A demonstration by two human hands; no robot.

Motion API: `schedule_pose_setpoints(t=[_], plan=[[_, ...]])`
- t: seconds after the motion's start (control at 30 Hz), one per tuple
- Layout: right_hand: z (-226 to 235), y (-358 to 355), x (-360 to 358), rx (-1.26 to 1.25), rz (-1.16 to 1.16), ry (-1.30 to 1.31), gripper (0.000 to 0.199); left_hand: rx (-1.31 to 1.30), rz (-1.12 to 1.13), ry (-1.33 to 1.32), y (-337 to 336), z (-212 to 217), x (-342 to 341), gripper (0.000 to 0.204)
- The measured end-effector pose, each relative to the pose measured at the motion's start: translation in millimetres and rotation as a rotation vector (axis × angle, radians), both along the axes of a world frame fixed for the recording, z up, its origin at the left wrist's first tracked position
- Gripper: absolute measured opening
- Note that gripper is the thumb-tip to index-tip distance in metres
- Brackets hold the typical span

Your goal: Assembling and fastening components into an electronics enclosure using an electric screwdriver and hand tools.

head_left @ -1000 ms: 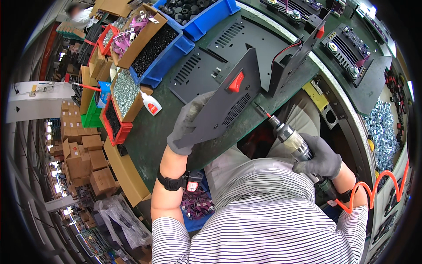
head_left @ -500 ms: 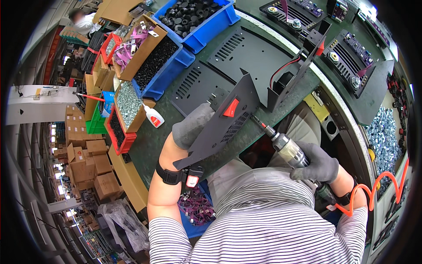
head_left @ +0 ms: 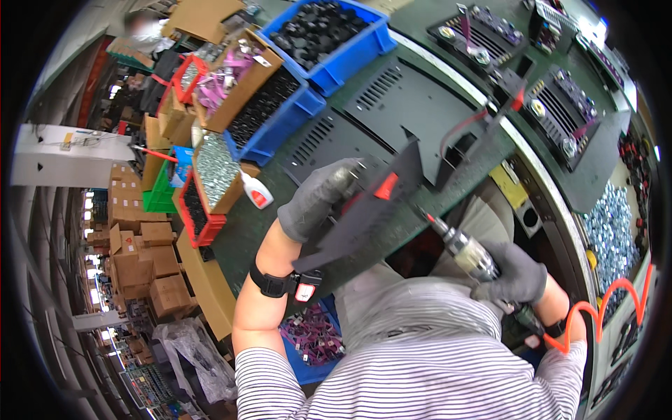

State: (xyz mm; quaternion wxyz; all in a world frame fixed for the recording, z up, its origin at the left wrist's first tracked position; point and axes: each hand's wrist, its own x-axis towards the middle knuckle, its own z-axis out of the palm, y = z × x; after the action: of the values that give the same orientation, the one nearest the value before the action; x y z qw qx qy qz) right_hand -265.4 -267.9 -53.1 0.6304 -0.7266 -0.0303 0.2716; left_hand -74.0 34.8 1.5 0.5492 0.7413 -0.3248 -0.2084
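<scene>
My left hand [head_left: 316, 197], in a grey glove, grips a black metal panel [head_left: 365, 210] with a red switch part [head_left: 384, 187] on it, held tilted above the green bench [head_left: 241, 234]. My right hand [head_left: 514, 271], also gloved, holds a powered screwdriver [head_left: 465, 249] whose bit points up at the panel's lower edge. An orange coiled hose [head_left: 603, 311] trails from the tool. A black wristband with a small red-and-white device [head_left: 287, 283] sits on my left wrist.
Blue bins of black parts [head_left: 329, 31] and boxes of screws and pink parts [head_left: 234, 91] stand at the back left. Flat vented panels [head_left: 392, 98] lie on the bench. Black chassis units [head_left: 560, 105] sit on a conveyor at right, with a heap of metal parts [head_left: 612, 231] beside it.
The panel has tipped lower and moved left, closer to the bench. The screwdriver has followed, its bit staying at the panel's edge.
</scene>
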Motion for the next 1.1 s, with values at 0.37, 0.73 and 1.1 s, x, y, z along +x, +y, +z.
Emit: schedule_pose_setpoints(t=[0.37,0.73,1.1], plan=[[-14.3,15.6,-20.1,0.07,-0.094,0.117,0.067,0.657,0.705,-1.192,53.9,-28.2,158.3,0.043],[37.3,-65.8,-95.4,-0.265,-0.482,0.411,0.047,0.887,0.509,-1.198,68.9,-51.5,97.5,0.079],[15.4,-91.8,-64.1,0.02,-0.762,0.539,0.039,0.197,0.359,-0.419,68.4,-33.4,8.1,0.055]])
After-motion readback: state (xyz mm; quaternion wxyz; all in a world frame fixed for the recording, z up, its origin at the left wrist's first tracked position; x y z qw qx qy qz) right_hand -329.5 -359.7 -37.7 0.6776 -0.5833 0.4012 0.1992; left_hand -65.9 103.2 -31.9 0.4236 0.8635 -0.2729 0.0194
